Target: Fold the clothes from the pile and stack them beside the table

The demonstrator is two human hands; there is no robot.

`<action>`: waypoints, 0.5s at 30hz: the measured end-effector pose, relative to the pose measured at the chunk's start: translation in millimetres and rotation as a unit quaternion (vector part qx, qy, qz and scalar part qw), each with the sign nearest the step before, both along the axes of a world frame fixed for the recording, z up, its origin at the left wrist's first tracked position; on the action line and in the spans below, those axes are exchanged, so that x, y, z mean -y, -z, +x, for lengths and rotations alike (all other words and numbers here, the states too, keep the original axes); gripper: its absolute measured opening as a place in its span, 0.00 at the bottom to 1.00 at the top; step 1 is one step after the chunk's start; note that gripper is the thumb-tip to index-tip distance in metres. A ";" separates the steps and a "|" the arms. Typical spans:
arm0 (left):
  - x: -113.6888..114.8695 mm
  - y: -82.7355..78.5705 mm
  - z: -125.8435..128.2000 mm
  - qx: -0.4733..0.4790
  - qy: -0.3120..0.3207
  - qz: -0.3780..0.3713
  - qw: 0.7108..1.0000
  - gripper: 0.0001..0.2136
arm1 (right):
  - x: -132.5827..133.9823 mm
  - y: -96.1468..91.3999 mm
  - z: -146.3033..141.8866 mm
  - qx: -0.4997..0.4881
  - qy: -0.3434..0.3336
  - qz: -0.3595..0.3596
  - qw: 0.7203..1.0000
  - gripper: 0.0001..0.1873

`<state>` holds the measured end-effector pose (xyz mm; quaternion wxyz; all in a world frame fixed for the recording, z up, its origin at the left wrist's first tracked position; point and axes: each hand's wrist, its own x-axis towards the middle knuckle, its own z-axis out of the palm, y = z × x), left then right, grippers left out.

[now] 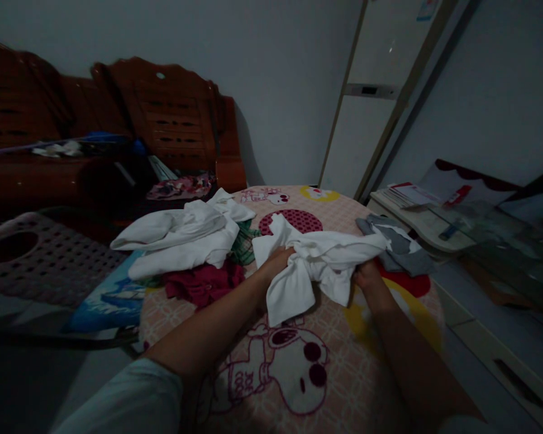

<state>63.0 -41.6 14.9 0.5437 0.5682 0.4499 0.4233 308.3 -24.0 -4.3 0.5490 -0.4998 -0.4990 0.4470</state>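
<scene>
A crumpled white garment (317,256) hangs bunched between my two hands over the round table (344,386). My left hand (278,263) is closed in its left part, the fingers mostly hidden by folds. At the other end my right hand (366,275) grips the cloth from below, its fingertips covered. To the left lies a heap of white clothing (185,232), with a dark red garment (206,283) and a green checked cloth (245,242) under it. A folded grey garment (391,244) rests beyond my right hand.
Wooden chairs (163,114) stand against the back wall, and a blue cushion (111,301) and a woven seat (49,265) are at the left. A tall white cabinet-like unit (366,120) stands behind. At the right is a low cabinet (452,232) with papers.
</scene>
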 end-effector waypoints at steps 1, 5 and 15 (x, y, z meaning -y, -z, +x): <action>-4.9 -0.2 -3.5 0.025 -0.012 -0.020 0.999 0.16 | -1.4 0.8 2.0 -0.029 0.006 -0.008 1.000 0.21; -20.9 -6.3 -15.2 0.110 -0.030 -0.077 0.991 0.15 | -6.2 2.0 6.6 -0.130 0.019 -0.011 0.991 0.18; -5.6 -17.2 -34.9 -0.195 0.150 0.093 0.965 0.24 | 13.2 -13.7 1.1 0.103 -0.203 -0.056 0.972 0.20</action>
